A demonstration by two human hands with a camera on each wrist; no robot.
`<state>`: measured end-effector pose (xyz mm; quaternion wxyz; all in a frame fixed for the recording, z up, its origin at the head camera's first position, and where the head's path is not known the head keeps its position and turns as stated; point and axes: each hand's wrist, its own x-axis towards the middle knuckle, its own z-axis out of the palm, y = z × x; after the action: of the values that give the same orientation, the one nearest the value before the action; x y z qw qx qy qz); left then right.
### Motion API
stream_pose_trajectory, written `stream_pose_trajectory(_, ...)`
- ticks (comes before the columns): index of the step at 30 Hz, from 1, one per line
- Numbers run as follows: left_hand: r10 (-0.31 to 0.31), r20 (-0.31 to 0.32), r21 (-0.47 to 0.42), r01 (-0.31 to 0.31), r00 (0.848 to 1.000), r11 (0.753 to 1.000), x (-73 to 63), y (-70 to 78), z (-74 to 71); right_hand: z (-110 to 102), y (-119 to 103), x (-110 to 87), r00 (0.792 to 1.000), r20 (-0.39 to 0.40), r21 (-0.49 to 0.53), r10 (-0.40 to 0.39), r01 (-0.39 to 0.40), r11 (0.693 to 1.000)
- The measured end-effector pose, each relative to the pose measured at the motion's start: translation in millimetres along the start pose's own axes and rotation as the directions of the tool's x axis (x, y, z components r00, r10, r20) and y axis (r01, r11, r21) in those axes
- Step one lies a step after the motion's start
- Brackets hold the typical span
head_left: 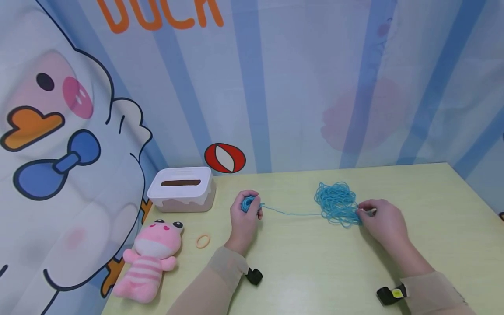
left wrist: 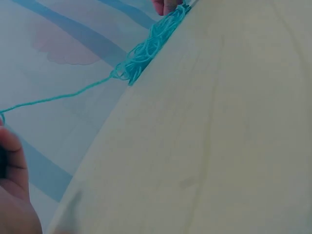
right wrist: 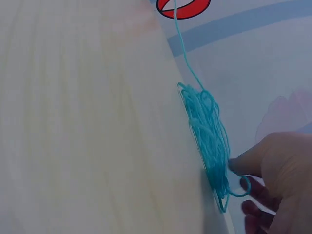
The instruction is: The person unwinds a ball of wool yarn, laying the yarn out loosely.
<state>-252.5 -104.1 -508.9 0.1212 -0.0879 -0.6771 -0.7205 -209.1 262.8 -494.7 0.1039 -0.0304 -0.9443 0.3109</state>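
Note:
My left hand (head_left: pixel 244 218) is curled round a small wound ball of blue yarn (head_left: pixel 247 203), left of the table's middle. One strand runs from that ball to a loose, tangled pile of blue yarn (head_left: pixel 336 203) on the table. At the pile's right edge my right hand (head_left: pixel 383 221) pinches some of the yarn. The right wrist view shows the fingers (right wrist: pixel 248 163) against the pile, a small loop hanging by them. Only part of the left hand (left wrist: pixel 14 190) appears in the left wrist view, its ball mostly hidden.
A pink striped plush frog (head_left: pixel 151 260) lies at the table's left edge. Behind it stands a white-and-beige tissue box (head_left: pixel 182 190). A peach-coloured ring (head_left: pixel 202 241) lies between the plush and my left arm. A printed cloth (head_left: pixel 299 87) hangs behind the table (head_left: pixel 315 271).

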Motion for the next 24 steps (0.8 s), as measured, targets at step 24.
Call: stream_pose_trajectory(24,-0.017,0.151,-0.064,0.027,0.988,0.998,0.3,-0.2,-1.4,113,-149,-15.1,0.914,-0.025,0.26,-0.405,0.397,0.88)
